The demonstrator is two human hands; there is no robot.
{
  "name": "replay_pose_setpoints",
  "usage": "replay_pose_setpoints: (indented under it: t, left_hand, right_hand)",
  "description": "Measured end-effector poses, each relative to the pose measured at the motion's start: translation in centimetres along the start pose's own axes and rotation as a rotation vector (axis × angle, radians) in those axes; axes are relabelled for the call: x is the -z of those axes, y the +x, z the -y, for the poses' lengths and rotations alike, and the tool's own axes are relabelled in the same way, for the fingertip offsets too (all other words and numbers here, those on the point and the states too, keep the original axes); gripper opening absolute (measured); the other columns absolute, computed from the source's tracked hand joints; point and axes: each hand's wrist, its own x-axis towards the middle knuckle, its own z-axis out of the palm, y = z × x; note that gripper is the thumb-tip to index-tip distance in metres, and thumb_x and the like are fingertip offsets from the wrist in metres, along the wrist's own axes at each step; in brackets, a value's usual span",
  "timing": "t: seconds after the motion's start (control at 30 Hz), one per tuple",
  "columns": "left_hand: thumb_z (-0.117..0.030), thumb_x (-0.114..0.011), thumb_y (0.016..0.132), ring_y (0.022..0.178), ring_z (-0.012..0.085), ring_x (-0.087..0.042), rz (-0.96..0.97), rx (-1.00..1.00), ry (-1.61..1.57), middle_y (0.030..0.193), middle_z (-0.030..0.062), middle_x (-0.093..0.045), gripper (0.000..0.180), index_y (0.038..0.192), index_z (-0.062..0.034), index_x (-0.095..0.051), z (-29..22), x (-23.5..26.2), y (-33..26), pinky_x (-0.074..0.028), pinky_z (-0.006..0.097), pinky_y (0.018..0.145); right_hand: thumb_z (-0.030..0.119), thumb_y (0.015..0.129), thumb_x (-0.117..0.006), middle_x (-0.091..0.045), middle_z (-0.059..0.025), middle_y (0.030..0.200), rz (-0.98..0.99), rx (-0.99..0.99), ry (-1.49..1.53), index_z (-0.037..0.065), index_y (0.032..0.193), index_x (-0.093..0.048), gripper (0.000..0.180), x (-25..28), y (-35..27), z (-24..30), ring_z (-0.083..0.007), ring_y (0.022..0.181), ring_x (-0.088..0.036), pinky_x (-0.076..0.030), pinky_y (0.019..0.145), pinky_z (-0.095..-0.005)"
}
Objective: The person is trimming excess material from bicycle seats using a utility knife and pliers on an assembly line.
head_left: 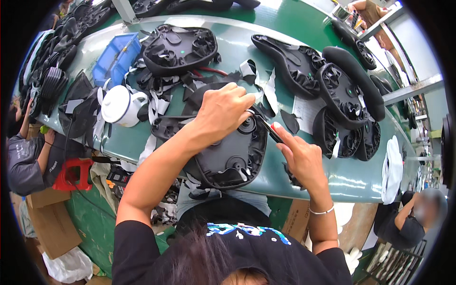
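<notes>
We find the green bench (351, 180) crowded with work at mixed stages. Several other black shells (342, 90) lie open side up toward its far edge and to the right, their rims lined with gathered material; we judge these covered, but cannot confirm them finished. The black shell (223, 156) in work rests at the near edge of the bench, directly before the person, open side up. Its covering is folded in along much of the rim, yet pale tabs (243, 175) stand loose at the near end, so we rate this piece as part done, with the edge left to tidy. Offcuts (270, 92) beyond it suggest that cutting forms part of the job. The left hand (221, 107) reaches across the shell, back upward, closed on its far rim; the fingertips are hidden, so the exact hold is unconfirmed. The right hand (301, 156) comes in from the right, firmly wrapped about a slim dark tool (275, 135), index finger extended along it, the tip directed at the rim beside the left hand.
</notes>
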Motion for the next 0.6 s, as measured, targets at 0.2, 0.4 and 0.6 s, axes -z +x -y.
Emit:
replay_pose_setpoints:
  t: [0.2,0.4,0.6]
  left_hand:
    - [-0.020,-0.076,0.064,0.062,0.0222,-0.051,-0.098,-0.106,-0.100,0.065,0.0034,-0.047,0.028,0.065,-0.0080,-0.051,1.3,-0.9,0.2,-0.041,0.035,0.052]
    - [-0.020,-0.072,0.068,0.065,0.0216,-0.054,0.002,-0.119,-0.176,0.066,0.0031,-0.047,0.021,0.068,-0.0102,-0.053,1.6,-0.9,-0.1,-0.043,0.035,0.054]
    - [-0.018,-0.073,0.068,0.063,0.0220,-0.053,-0.094,-0.206,-0.221,0.065,0.0038,-0.046,0.020,0.068,-0.0093,-0.055,1.5,-0.8,-0.3,-0.042,0.035,0.052]
  right_hand:
    - [0.021,0.085,-0.064,-0.050,-0.0065,0.058,-0.129,-0.089,-0.133,0.024,0.134,-0.048,0.052,-2.5,-0.7,1.4,-0.0269,0.043,-0.051,-0.037,0.040,-0.0381]
    - [0.017,0.084,-0.066,-0.050,-0.0060,0.057,-0.198,-0.074,0.196,0.023,0.131,-0.052,0.049,-2.4,-0.9,0.1,-0.0267,0.044,-0.051,-0.036,0.041,-0.0375]
    - [0.020,0.085,-0.064,-0.053,-0.0060,0.057,-0.102,-0.052,-0.135,0.023,0.133,-0.050,0.050,-2.4,-1.4,1.0,-0.0258,0.044,-0.053,-0.036,0.040,-0.0380]
